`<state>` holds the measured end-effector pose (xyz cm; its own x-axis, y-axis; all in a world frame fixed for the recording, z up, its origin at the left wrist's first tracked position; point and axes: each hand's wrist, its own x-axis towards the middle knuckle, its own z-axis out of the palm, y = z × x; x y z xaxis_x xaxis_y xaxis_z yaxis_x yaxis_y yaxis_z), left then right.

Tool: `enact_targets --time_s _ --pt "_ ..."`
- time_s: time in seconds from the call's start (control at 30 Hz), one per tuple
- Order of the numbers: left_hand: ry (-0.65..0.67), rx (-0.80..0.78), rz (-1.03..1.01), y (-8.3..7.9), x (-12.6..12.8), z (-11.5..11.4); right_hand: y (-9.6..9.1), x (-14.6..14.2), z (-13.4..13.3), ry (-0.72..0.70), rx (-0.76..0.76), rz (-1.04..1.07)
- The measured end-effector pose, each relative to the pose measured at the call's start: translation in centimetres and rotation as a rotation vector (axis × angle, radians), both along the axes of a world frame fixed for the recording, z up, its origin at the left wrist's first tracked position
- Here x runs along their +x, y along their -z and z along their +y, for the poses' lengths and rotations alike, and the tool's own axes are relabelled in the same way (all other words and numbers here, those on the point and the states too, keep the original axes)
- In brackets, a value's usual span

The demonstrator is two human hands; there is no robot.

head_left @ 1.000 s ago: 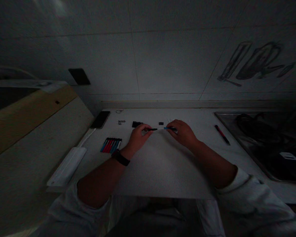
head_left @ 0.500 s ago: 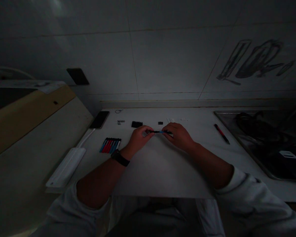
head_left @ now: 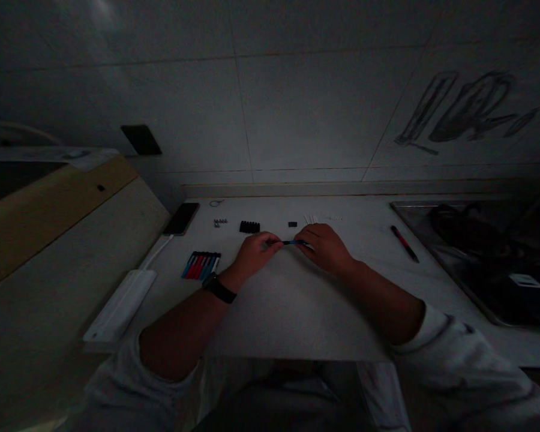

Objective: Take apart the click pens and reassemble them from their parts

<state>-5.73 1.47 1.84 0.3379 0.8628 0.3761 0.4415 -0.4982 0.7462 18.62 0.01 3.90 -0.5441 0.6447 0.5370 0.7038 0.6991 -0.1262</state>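
Observation:
A slim blue-and-black pen [head_left: 292, 242] lies level between my two hands, above the white worktop [head_left: 297, 312]. My left hand [head_left: 257, 249] pinches its dark left end between thumb and fingertips. Around its right part, my right hand [head_left: 324, 246] is closed, covering some of the barrel. Just beyond my hands, a row of black pen parts [head_left: 249, 227], a small black cluster [head_left: 292, 224] and thin white sticks [head_left: 311, 219] lie on the worktop. Left of my left wrist is a row of red, blue and white pen pieces [head_left: 201, 265].
Small metallic pieces [head_left: 220, 222] and a ring [head_left: 216, 203] lie at the back left. A phone [head_left: 182, 218] and a white power strip [head_left: 120, 305] are farther left. A red-and-black pen [head_left: 404, 243] rests right, beside a metal-rimmed sink or tray [head_left: 450, 288] with dark items.
My left fingertips have slid slightly right along the pen, and its dark left end is now more hidden by them. My right hand has barely moved.

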Motion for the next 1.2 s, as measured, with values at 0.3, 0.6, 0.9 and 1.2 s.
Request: enact_targets --time_s 0.3,0.6,0.9,1.2 --pt "0.023 -0.058 0.052 -0.31 -0.04 -0.15 0.36 0.07 0.11 -0.043 0.095 -0.044" --pt "0.036 0.013 -0.006 0.08 0.00 0.06 0.49 0.14 0.14 -0.038 0.008 -0.001" --pt "0.069 0.075 0.018 0.04 -0.24 0.34 0.32 0.13 0.12 -0.021 -0.009 0.025" --pt "0.052 0.073 -0.012 0.14 -0.28 0.28 0.42 0.31 0.27 -0.016 0.003 0.013"
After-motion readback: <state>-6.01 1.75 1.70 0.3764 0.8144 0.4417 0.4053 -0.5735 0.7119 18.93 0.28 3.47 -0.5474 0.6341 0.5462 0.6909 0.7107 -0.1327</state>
